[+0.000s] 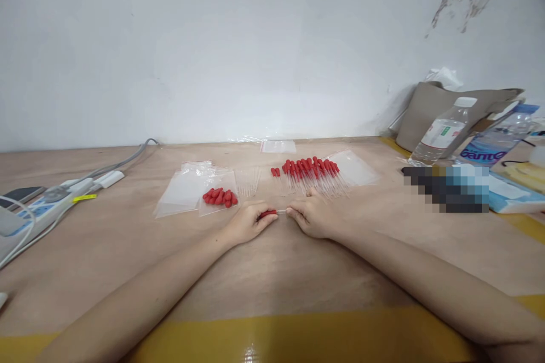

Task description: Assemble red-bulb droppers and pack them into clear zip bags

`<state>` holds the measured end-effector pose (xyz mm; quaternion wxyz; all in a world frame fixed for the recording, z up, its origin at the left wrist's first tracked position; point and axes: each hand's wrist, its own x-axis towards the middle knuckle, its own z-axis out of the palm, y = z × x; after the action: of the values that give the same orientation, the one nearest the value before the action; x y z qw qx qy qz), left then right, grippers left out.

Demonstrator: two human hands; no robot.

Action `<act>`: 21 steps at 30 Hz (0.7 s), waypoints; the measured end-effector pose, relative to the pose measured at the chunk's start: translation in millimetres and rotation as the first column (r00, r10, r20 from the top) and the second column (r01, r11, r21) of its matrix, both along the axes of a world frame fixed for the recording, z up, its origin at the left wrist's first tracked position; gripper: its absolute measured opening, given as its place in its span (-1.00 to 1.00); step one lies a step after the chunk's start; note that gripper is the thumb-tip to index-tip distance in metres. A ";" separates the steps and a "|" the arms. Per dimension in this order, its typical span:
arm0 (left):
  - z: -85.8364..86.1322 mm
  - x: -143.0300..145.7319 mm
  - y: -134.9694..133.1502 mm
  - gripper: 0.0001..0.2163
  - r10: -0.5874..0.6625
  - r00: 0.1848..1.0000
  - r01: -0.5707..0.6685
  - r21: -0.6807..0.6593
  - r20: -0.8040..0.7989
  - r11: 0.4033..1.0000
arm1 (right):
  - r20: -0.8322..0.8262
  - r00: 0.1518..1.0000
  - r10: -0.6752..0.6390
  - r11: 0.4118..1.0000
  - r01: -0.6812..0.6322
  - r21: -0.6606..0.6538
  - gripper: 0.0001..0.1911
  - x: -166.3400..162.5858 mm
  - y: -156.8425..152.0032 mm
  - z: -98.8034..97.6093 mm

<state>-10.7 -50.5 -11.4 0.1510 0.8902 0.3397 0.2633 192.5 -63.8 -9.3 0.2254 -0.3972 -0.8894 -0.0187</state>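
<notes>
My left hand (247,222) is closed on a red rubber bulb (268,214) at the middle of the wooden table (272,272). My right hand (313,216) pinches the thin clear glass tube (281,212) that meets the bulb. The two hands almost touch. Behind them lies a row of several finished droppers with red bulbs (309,173). A small pile of loose red bulbs (220,197) lies on clear plastic bags (187,188) at the left. Loose glass tubes (247,181) lie between the pile and the row.
A white power strip with cables (51,207) and a phone (21,195) are at the left. Two water bottles (440,135) and a tan bag (430,110) stand at the right by the wall. Yellow tape (272,337) runs along the near table edge.
</notes>
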 end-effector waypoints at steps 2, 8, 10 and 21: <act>0.0 -0.7 2.9 -0.81 -0.003 1.000 0.003 0.013 0.014 1.000 | 0.000 1.000 0.008 1.000 -0.008 0.009 -0.71 0.2 -0.7 4.7; -4.8 -8.1 9.1 -0.64 0.083 0.989 -0.081 -0.022 0.120 0.996 | -0.022 0.999 -0.038 0.998 0.036 -0.055 -0.77 14.7 6.7 16.8; -6.0 -10.2 10.7 -0.59 0.122 0.984 -0.118 -0.044 0.129 0.992 | -0.120 0.980 -0.161 0.978 0.142 -0.155 -0.73 21.4 17.5 20.4; -4.1 -9.1 10.1 -0.84 0.084 0.996 -0.083 -0.049 0.015 0.995 | -0.047 0.749 -0.660 0.739 0.637 -0.220 -0.68 -30.9 75.8 26.5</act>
<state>-19.8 -40.4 -15.4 0.1643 0.8690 0.3816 0.2687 161.6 12.0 17.3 0.2197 -0.7023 -0.6770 0.0131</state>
